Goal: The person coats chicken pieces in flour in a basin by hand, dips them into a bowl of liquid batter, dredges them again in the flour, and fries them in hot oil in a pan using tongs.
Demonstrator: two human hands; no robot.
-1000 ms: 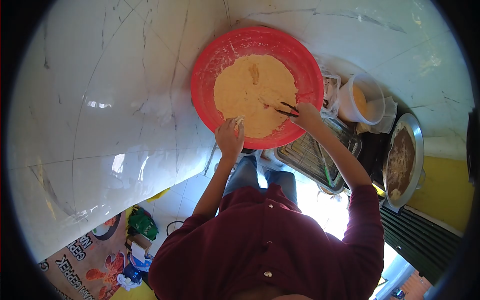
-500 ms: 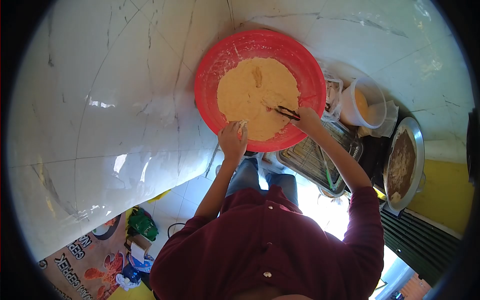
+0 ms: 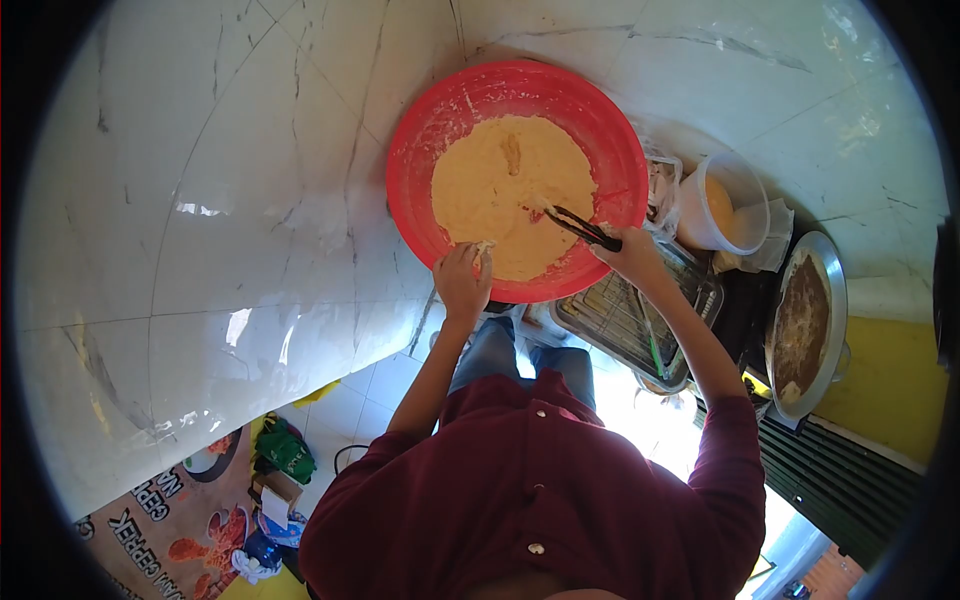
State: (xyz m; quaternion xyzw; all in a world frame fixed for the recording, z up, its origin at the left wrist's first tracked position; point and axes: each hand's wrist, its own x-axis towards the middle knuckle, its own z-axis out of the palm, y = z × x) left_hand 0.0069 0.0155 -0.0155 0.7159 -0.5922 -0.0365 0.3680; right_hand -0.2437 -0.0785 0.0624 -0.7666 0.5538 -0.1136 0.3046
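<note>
While I look down from afar, a wide, round red plastic basin (image 3: 412,150) holds a broad bed of pale yellow, flour-like powder (image 3: 475,180). My left hand (image 3: 462,283) bends over the basin's near rim, its fingertips caked pale; whether they pinch anything, I cannot tell. My right hand (image 3: 630,256), at the basin's right side, grips slim black tongs (image 3: 603,238), whose tips reach to the powder right of its middle.
</note>
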